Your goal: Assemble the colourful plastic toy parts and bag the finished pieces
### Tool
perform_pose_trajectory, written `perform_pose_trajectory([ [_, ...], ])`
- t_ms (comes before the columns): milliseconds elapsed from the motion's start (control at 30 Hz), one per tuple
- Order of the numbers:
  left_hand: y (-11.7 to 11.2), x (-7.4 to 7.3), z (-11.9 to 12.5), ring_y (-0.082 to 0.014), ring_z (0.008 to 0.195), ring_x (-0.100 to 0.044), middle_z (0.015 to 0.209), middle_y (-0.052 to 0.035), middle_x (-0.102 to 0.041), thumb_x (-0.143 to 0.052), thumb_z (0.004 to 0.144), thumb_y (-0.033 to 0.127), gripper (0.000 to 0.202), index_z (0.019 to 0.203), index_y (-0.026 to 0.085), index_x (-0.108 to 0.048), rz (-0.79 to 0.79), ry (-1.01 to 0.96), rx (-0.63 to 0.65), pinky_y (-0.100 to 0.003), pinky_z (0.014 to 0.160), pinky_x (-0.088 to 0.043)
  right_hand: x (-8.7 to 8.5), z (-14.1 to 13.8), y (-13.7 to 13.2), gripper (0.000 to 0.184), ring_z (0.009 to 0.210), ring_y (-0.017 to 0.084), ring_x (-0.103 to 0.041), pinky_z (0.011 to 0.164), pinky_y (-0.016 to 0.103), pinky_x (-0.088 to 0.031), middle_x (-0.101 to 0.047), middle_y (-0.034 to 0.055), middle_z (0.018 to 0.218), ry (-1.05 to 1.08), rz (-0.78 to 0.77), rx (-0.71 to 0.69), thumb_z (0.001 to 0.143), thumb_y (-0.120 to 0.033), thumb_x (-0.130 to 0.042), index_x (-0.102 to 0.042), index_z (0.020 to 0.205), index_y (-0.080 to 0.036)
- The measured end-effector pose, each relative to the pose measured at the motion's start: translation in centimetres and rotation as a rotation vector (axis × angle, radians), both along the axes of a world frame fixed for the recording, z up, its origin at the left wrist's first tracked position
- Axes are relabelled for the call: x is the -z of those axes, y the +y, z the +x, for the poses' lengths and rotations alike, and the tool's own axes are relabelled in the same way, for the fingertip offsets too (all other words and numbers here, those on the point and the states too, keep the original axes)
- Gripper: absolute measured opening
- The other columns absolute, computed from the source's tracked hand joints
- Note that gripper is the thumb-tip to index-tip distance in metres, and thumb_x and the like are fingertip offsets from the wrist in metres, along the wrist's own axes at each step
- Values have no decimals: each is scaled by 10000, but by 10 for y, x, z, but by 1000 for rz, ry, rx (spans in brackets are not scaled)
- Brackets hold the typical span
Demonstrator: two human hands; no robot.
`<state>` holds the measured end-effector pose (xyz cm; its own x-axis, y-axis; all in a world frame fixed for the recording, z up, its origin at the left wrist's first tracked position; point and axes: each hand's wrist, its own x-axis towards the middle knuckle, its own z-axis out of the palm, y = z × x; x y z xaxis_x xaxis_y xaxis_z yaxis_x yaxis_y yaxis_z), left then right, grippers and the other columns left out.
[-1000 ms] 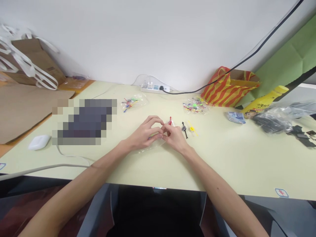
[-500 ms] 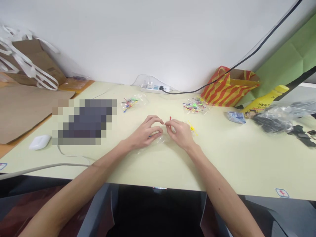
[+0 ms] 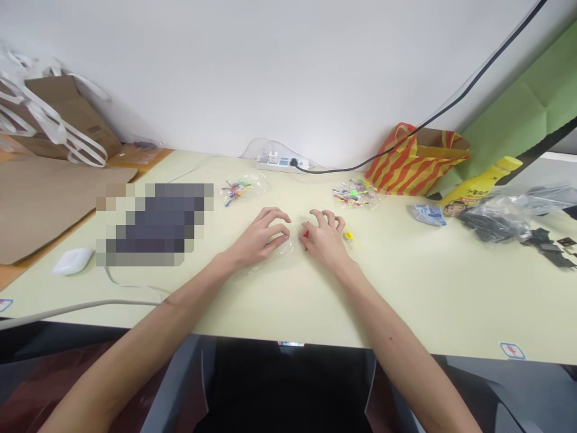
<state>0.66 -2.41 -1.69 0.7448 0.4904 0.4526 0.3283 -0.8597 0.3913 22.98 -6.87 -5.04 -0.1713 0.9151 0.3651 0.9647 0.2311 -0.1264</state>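
My left hand (image 3: 264, 236) rests low over the table with its fingers curved and apart. Beneath it lies a clear plastic bag (image 3: 283, 248), partly covered, and a bit of blue shows by the thumb. My right hand (image 3: 327, 239) faces it, fingers bent and spread. A small red plastic piece (image 3: 306, 239) sits beside the right thumb; its shape is mostly hidden. Just right of that hand is a small yellow plastic piece (image 3: 348, 236). A gap separates the two hands.
Behind the hands lie two clear bags of coloured plastic pieces (image 3: 238, 190) (image 3: 355, 193). A power strip (image 3: 283, 162) is against the wall. A striped bag (image 3: 412, 162), a yellow bottle (image 3: 482, 185) and black parts stand right. Left are a white case (image 3: 73, 261) and a cable.
My hands have drawn apart, and the fingertips that were close together have spread. The red piece, upright by the right fingers before, now shows lower, beside the right thumb.
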Motion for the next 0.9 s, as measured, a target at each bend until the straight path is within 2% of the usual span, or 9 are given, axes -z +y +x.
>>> perform_pose_trajectory([
  [167, 5, 2, -4, -264, 1283, -442, 1283, -93, -595, -511, 1009, 261, 148, 975, 226, -651, 18, -8, -10, -494, 1106, -407, -4, -3, -3, 256, 1290, 351, -410, 1009, 553, -269, -608, 117, 1384, 61, -7, -102, 970, -239, -561, -738, 1150, -280],
  [300, 6, 3, -5, -266, 1284, -441, 1286, -95, -596, -529, 1000, 248, 130, 974, 222, -654, 32, -20, -8, -500, 1110, -406, -9, 0, -3, 272, 1217, 283, -531, 1033, 498, -286, -707, 103, 1236, 244, 67, -128, 1007, -221, -523, -673, 1230, -263],
  [400, 5, 3, -4, -271, 1283, -441, 1290, -100, -592, -528, 1001, 247, 135, 974, 217, -657, 36, -20, -4, -507, 1109, -406, -14, 3, -3, 279, 1173, 241, -593, 1051, 450, -322, -708, 93, 1226, 384, 107, -183, 1018, -175, -467, -636, 1231, -238],
  [533, 5, 4, -4, -268, 1282, -440, 1292, -102, -589, -522, 1007, 250, 141, 976, 216, -655, 37, -24, -10, -499, 1103, -411, -19, 9, -7, 380, 1103, 201, -618, 918, 345, -449, -641, 108, 1290, 515, -41, -334, 983, -103, -382, -552, 1299, -228],
  [633, 6, 4, -4, -264, 1273, -446, 1290, -99, -593, -523, 1007, 245, 137, 972, 216, -652, 38, -36, -14, -495, 1103, -410, -21, 15, -9, 386, 1010, 185, -631, 820, 301, -467, -660, 100, 1231, 575, -194, -350, 971, -117, -402, -471, 1337, -217],
  [700, 7, 4, -5, -263, 1266, -450, 1284, -101, -595, -525, 1005, 241, 133, 976, 215, -652, 37, -40, -18, -495, 1101, -410, -23, 18, -10, 305, 952, 182, -636, 791, 291, -455, -697, 78, 1156, 573, -259, -355, 980, -154, -445, -518, 1270, -216],
  [767, 7, 5, -5, -265, 1263, -452, 1277, -105, -596, -528, 1002, 238, 129, 976, 212, -652, 35, -39, -18, -495, 1097, -413, -25, 19, -9, 213, 896, 177, -639, 780, 284, -441, -726, 49, 1045, 547, -286, -380, 979, -160, -473, -622, 1121, -218],
  [833, 6, 5, -5, -267, 1258, -454, 1272, -106, -597, -533, 999, 237, 126, 971, 211, -653, 35, -35, -11, -495, 1089, -418, -27, 20, -8, 234, 869, 173, -642, 786, 282, -433, -734, 36, 962, 525, -278, -405, 968, -130, -477, -693, 987, -219],
  [900, 5, 5, -4, -268, 1254, -456, 1272, -106, -597, -534, 998, 234, 127, 970, 210, -655, 37, -29, 2, -493, 1084, -421, -28, 19, -7, 297, 898, 179, -649, 820, 289, -432, -741, 38, 965, 514, -257, -426, 956, -96, -461, -728, 960, -226],
])
